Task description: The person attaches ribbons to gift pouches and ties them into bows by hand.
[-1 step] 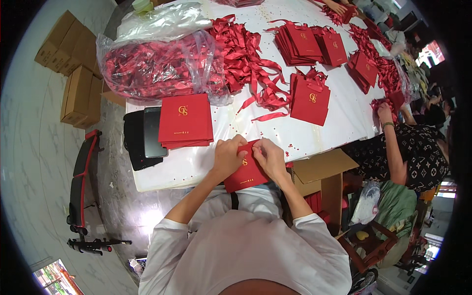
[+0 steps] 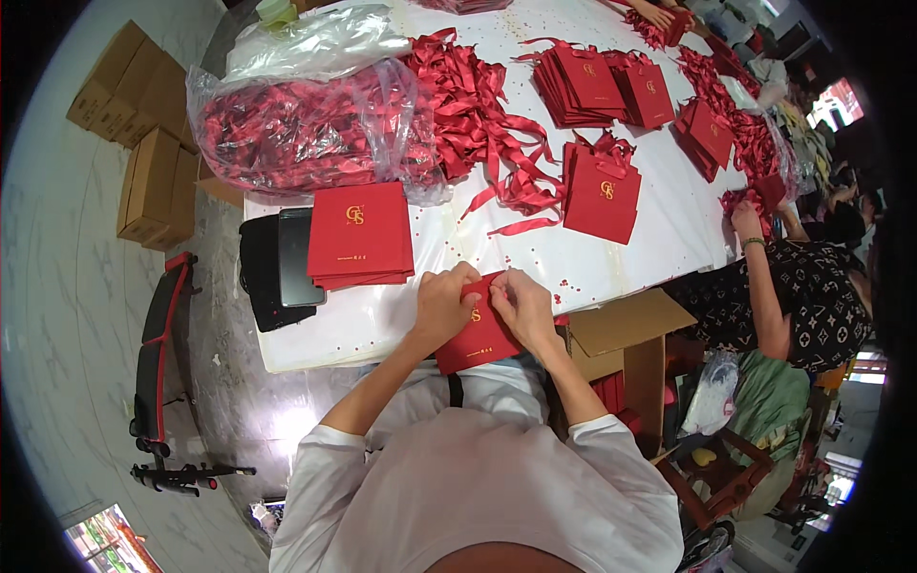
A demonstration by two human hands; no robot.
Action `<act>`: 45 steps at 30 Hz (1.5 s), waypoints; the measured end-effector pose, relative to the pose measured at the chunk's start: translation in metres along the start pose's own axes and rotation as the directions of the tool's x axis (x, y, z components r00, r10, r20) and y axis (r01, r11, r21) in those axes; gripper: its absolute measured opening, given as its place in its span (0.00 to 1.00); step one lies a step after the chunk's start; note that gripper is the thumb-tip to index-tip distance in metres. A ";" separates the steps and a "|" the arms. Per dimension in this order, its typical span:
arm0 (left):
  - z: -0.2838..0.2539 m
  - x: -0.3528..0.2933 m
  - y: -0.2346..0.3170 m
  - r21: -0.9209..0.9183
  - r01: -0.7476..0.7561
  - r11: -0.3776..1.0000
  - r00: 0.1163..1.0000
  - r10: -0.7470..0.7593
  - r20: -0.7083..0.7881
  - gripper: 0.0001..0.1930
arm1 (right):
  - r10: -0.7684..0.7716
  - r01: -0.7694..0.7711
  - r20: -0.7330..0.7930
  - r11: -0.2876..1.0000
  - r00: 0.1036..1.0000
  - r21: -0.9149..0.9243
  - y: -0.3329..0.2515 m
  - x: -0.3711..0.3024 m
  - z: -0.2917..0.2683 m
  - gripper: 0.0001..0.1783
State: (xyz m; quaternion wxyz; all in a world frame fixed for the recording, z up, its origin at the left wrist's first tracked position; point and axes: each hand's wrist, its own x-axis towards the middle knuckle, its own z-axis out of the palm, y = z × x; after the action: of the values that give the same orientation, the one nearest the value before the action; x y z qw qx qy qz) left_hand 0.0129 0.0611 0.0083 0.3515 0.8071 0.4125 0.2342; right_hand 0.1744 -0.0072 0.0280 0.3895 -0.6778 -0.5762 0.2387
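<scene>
A small red paper bag (image 2: 478,342) with gold print lies at the table's front edge, over my lap. My left hand (image 2: 445,304) is closed on its upper left side, thumb on the front. At the top right edge my right hand (image 2: 522,306) pinches the bag with thumb and fingertips; whether a ribbon is also between them is hidden. To the left of my hands sits a stack of flat red paper bags (image 2: 361,229). Beyond them a heap of red ribbons (image 2: 468,91) spills from a clear plastic sack (image 2: 306,129).
Bags with ribbon handles (image 2: 602,196) stand farther right on the white table (image 2: 458,234). A black phone (image 2: 298,256) lies beside the stack. An open cardboard box (image 2: 630,325) is at my right. A co-worker's arm (image 2: 759,277) reaches in at right. Cartons (image 2: 153,186) stand at left.
</scene>
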 end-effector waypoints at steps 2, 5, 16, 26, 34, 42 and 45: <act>0.001 -0.002 0.003 0.009 -0.025 1.000 0.997 0.026 -0.066 0.15 | 0.017 -0.017 0.043 1.000 0.999 -0.004 -0.003 0.001 -0.003 0.06; 0.003 -0.002 0.005 0.011 -0.046 0.999 0.992 0.047 -0.114 0.15 | 0.102 -0.103 0.037 0.995 0.994 0.016 -0.008 0.003 -0.003 0.07; 0.005 -0.010 0.007 -0.125 0.002 0.992 0.990 -0.020 -0.141 0.15 | -0.057 0.048 -0.088 0.993 0.994 -0.106 -0.020 -0.006 0.008 0.06; -0.004 -0.013 0.017 -0.028 -0.047 0.998 0.985 0.042 -0.170 0.13 | 0.011 -0.010 -0.074 1.000 0.997 0.022 -0.021 -0.007 0.005 0.06; -0.015 -0.005 0.009 -0.113 -0.019 0.993 0.998 0.011 -0.068 0.12 | -0.022 0.023 -0.024 0.998 0.999 0.054 -0.013 -0.002 -0.012 0.08; -0.013 -0.004 0.016 -0.016 -0.073 0.997 0.995 0.072 -0.070 0.11 | -0.062 0.061 -0.021 0.997 0.998 -0.043 -0.012 -0.003 -0.005 0.07; -0.013 -0.003 0.012 -0.009 -0.096 0.995 0.993 0.095 -0.068 0.10 | -0.079 0.080 0.024 0.996 0.997 -0.049 -0.011 -0.002 -0.008 0.06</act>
State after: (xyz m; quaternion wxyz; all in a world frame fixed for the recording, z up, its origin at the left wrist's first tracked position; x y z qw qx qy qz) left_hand 0.0089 0.0580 0.0257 0.3306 0.8154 0.3838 0.2804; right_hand 0.1739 -0.0112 0.0411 0.3755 -0.6612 -0.6125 0.2161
